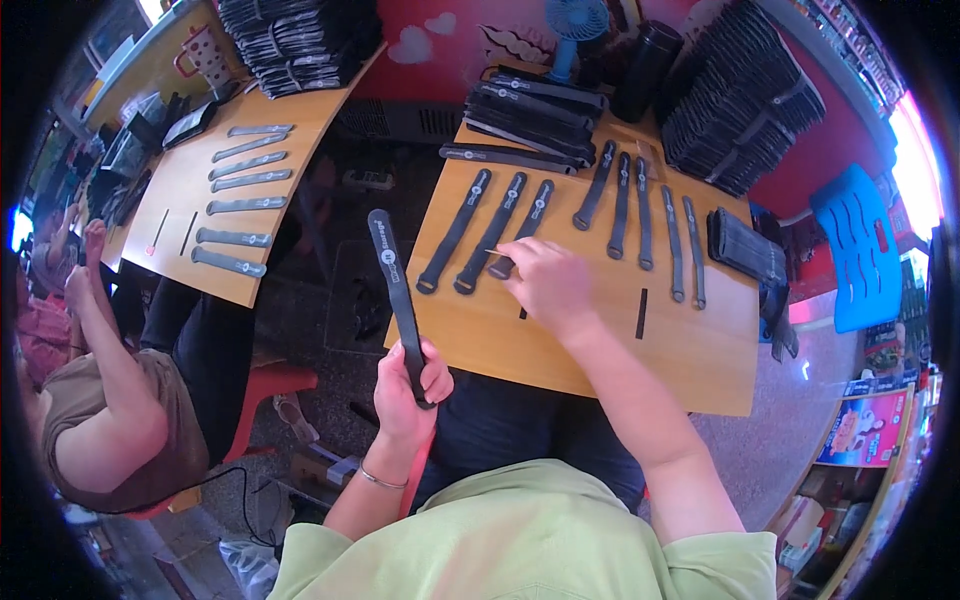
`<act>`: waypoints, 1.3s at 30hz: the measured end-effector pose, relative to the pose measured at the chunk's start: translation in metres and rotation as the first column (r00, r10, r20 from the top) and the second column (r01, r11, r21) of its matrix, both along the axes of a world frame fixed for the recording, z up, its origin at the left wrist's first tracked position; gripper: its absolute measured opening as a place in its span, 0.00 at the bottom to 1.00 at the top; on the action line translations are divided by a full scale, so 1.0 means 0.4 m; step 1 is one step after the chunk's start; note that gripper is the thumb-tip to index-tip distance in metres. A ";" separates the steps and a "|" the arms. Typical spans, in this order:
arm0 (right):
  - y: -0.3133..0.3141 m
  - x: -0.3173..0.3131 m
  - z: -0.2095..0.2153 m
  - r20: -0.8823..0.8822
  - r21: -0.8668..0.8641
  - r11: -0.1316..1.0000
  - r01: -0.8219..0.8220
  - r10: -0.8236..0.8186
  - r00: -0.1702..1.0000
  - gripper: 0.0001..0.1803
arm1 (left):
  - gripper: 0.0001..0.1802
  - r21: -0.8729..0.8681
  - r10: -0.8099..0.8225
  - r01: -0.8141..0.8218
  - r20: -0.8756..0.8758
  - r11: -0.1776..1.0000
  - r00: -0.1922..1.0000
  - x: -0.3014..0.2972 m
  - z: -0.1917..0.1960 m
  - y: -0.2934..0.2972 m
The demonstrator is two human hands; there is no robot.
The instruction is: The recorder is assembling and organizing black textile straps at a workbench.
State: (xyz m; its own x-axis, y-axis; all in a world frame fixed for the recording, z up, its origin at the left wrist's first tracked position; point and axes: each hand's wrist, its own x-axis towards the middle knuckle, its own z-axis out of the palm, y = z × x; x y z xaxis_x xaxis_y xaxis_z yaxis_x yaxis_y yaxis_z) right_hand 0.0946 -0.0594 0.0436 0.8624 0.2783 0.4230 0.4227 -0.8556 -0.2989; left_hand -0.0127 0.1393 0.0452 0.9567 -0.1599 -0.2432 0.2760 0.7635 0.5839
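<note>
Beside the wooden table (465, 340), the left hand (398, 400) clasps the lower end of a dark-grey strap (397, 285) with pale print, its rounded tip above the grip. Rightward, the right hand (550, 285) curls at the near end of a similar strap (537, 207); whether it pinches, I cannot tell.

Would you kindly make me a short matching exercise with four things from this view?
1. Left hand
2. Right hand
3. Fan
4. Mug

A. White with red dots
B. With fingers near the lower end of a table strap
C. Blue, behind the strap pile
D. Gripping a raised strap

Pairs: 1-D; 2-B; 3-C; 4-A
</note>
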 end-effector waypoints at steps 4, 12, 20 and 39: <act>0.002 -0.011 0.004 -0.135 -0.007 1.000 -0.004 0.003 0.991 0.26 | 0.18 -0.003 0.006 -0.006 0.010 1.000 1.000 0.001 -0.002 0.000; -0.038 -0.016 -0.001 -0.161 -0.044 0.999 -0.028 0.020 0.987 0.38 | 0.18 -0.005 0.008 -0.008 0.007 1.000 1.000 0.003 -0.004 0.000; -0.057 -0.003 0.009 -0.161 0.019 0.998 0.066 -0.062 0.985 0.25 | 0.23 -0.040 -0.021 0.026 0.125 0.999 0.992 0.001 -0.011 -0.005; -0.239 -0.340 0.094 -0.049 0.534 0.838 0.113 -0.102 0.994 0.11 | 0.23 -0.048 -0.307 0.332 0.275 0.942 0.911 0.066 0.026 -0.324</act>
